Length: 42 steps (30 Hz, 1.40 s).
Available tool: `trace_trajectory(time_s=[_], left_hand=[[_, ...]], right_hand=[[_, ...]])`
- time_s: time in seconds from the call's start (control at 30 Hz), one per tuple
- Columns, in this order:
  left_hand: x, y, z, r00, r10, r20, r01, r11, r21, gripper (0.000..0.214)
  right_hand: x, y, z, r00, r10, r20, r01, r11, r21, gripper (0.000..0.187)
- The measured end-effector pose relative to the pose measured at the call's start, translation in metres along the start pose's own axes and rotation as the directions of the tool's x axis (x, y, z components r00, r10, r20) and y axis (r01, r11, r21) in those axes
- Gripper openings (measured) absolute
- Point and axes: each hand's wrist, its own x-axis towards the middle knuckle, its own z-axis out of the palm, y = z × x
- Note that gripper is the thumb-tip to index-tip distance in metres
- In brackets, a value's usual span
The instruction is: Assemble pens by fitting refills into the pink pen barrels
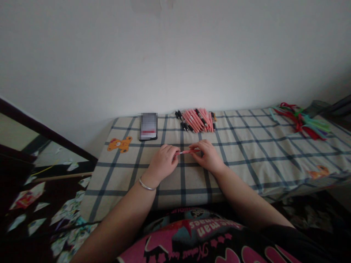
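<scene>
My left hand and my right hand meet over a checked cloth, both pinched on one pink pen held level between them. The left fingers grip its left end, the right fingers its right end. A silver bangle circles my left wrist. Behind the hands, near the wall, lies a pile of several pink pens with black tips.
A dark phone lies at the back left of the cloth, an orange bear print beside it. Red, green and blue strips lie heaped at the back right. Paper scraps litter the dark floor on the left.
</scene>
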Motion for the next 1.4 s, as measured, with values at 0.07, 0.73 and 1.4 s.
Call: trace_trajectory(time_s=[0.07, 0.73, 1.4], left_hand=[[0.0004, -0.0001, 0.0003, 1.000, 0.009, 0.018, -0.009, 1.000, 0.011, 0.015], [-0.0007, -0.0011, 0.0004, 0.998, 0.040, 0.046, -0.041, 0.999, 0.008, 0.020], [-0.0013, -0.0003, -0.0015, 1.000, 0.013, 0.022, -0.013, 1.000, -0.020, 0.022]], right_hand=[[-0.0004, 0.0006, 0.0007, 1.000, 0.003, -0.005, -0.003, 1.000, 0.006, 0.019], [-0.0016, 0.0008, 0.0004, 0.997, 0.072, 0.039, -0.073, 0.997, 0.028, 0.023], [-0.0018, -0.0005, -0.0004, 0.990, 0.107, 0.086, -0.108, 0.994, 0.010, 0.020]])
